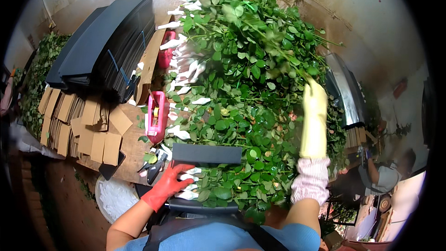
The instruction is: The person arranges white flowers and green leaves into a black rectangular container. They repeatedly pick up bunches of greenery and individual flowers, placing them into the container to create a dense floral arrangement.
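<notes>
My right hand, in a long pale yellow glove, is closed around a leafy rose stem. The stem slants up and left over the pile and is smeared by motion. My left hand, in a red rubber glove, lies with fingers apart beside white-sleeved flower heads at the table's near edge. Its fingertips come close to a dark grey board standing across the stems. Beyond, a large heap of leafy stems lies with its white-wrapped heads toward the left.
A pink tape dispenser stands left of the heads, another pink one farther back. Stacks of dark sheets and brown cardboard pieces fill the left. A tub of white pieces sits below. Another person is at right.
</notes>
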Available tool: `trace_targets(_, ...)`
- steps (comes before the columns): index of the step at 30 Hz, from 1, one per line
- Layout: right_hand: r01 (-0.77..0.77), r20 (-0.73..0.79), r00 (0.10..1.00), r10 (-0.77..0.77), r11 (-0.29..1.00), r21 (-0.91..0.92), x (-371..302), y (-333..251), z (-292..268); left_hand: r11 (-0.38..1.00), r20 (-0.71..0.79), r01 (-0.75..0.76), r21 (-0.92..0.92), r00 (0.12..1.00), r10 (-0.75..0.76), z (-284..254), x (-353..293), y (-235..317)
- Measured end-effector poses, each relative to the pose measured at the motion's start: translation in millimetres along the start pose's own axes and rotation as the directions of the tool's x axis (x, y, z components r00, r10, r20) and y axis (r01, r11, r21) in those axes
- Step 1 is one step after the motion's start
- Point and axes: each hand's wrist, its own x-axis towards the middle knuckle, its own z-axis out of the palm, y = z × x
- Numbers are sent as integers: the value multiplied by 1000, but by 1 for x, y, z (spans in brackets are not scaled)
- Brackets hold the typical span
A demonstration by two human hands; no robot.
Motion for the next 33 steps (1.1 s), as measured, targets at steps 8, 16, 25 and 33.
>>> trace_targets(8,-26,140,990,-10,966,258,-161,145,-124,992,-16,91,-84,996,-92,5,3,1)
trace_targets(16,-245,424,898,113,931,271,-270,216,-93,999,-68,-35,-21,997,34,8,7,-6)
trace_targets(25,-241,388,912,137,941,236,-253,208,-122,991,-36,121,-56,992,-123,-2,-10,26)
trace_targets(33,-42,290,957,-24,975,219,-265,234,-133,992,-42,62,-112,997,-67,2,-5,21)
